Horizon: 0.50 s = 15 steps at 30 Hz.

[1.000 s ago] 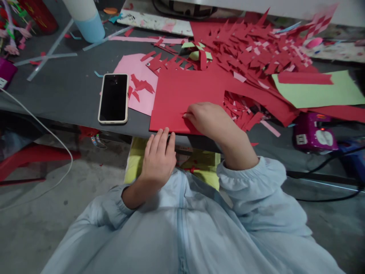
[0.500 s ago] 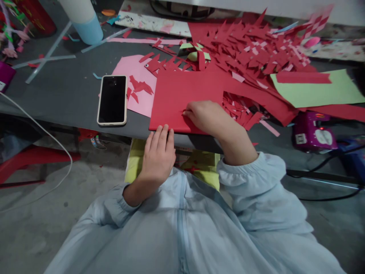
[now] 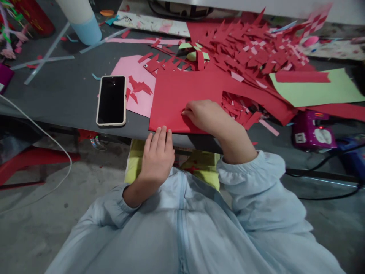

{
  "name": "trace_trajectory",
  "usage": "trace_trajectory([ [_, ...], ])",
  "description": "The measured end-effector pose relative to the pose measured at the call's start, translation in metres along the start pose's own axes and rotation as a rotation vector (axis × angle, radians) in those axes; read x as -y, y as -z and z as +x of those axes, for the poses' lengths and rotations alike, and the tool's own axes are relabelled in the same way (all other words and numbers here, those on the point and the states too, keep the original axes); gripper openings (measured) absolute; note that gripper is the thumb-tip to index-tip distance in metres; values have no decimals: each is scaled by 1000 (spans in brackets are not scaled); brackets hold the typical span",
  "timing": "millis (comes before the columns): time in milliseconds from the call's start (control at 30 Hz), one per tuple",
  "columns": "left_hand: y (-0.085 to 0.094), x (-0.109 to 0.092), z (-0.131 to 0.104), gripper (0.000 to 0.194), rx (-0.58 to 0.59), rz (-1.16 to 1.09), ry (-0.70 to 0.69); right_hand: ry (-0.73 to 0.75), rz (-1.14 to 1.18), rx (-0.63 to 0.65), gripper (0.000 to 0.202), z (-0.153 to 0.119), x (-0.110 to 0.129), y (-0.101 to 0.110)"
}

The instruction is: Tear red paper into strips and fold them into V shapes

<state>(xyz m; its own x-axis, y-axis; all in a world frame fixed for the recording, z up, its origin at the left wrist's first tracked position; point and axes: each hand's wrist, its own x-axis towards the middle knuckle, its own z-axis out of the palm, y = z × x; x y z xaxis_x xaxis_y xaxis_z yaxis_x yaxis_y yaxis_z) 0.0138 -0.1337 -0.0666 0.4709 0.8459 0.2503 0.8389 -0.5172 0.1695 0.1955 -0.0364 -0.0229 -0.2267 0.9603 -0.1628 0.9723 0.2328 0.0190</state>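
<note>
A red sheet of paper (image 3: 182,89) lies at the table's front edge, its near edge looking folded. My left hand (image 3: 158,152) rests with fingers stretched out and flat, the tips touching the sheet's near edge at its left. On the right part of the sheet, my right hand (image 3: 203,116) is closed, knuckles bent and fingers curled under. Whatever those fingers hold, if anything, is hidden. Beneath the red sheet's left side shows a pink sheet (image 3: 121,66) carrying red paper cutouts (image 3: 139,85). A phone (image 3: 111,101) with a dark screen lies left of them.
Many red paper pieces (image 3: 239,45) are heaped at the back right. A green sheet (image 3: 316,93) with a red strip sits right, above a purple box (image 3: 313,131) with cables. A white-and-blue bottle (image 3: 85,28) stands back left. A white cable (image 3: 54,139) hangs at the left.
</note>
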Motion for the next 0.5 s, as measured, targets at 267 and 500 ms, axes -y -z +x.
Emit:
trace_trajectory([
  [267, -1, 0, -3, 49, -34, -15, 105, 15, 9, -16, 35, 1, -2, -5],
  [500, 0, -1, -2, 48, -32, 2, 111, 11, 8, -20, 36, 0, -2, -4],
])
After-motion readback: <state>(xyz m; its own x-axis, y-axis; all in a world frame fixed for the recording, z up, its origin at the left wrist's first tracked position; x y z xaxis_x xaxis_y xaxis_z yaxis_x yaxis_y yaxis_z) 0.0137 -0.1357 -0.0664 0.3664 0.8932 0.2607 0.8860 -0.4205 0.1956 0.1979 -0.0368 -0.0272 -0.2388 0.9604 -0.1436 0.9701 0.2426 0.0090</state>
